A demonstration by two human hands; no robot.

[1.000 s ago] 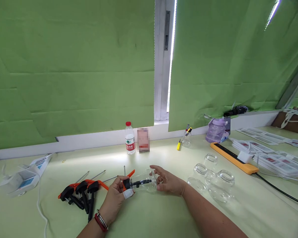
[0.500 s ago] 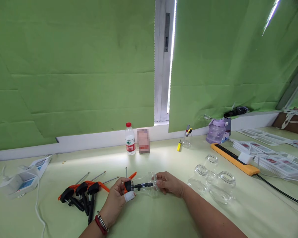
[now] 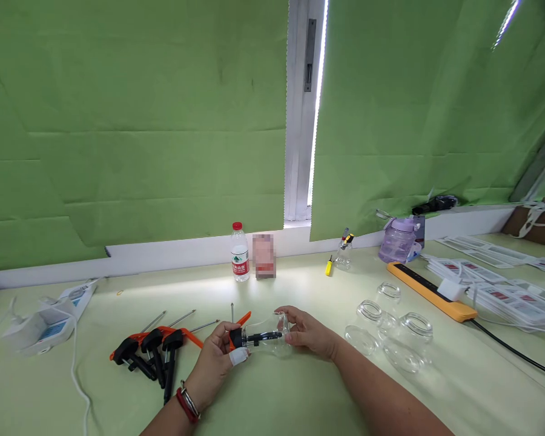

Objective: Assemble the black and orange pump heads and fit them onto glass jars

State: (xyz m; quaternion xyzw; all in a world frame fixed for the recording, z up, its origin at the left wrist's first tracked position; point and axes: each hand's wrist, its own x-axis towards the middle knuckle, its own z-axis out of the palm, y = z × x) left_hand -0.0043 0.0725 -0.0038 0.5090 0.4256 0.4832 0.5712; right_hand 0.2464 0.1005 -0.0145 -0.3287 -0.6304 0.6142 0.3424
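My left hand (image 3: 215, 360), its thumb wrapped in white tape, is closed round a black-and-orange bottle top (image 3: 237, 337). The top's black tube reaches inside a clear glass bottle (image 3: 275, 348) lying sideways. My right hand (image 3: 311, 332) grips the bottle's far end, thumb on the near side and fingers over the rim. Beyond the left hand, an orange arm and a thin metal rod (image 3: 232, 313) stick out from the top. Several similar black-and-orange tops (image 3: 151, 343) with black tubes and thin metal rods lie to the left of my left hand.
Several clear glass bottles (image 3: 409, 348) stand right of my right forearm. Behind are a water bottle (image 3: 240, 257), a blurred pinkish box (image 3: 264, 257), a yellow-handled tool (image 3: 329, 266) and a purple jug (image 3: 397, 241). An orange power strip (image 3: 427, 289) lies right; a white cable (image 3: 77, 369) runs left.
My right fingers have shifted a little on the bottle's end, with more of them over its far rim. Both hands keep hold. The whole view has moved slightly.
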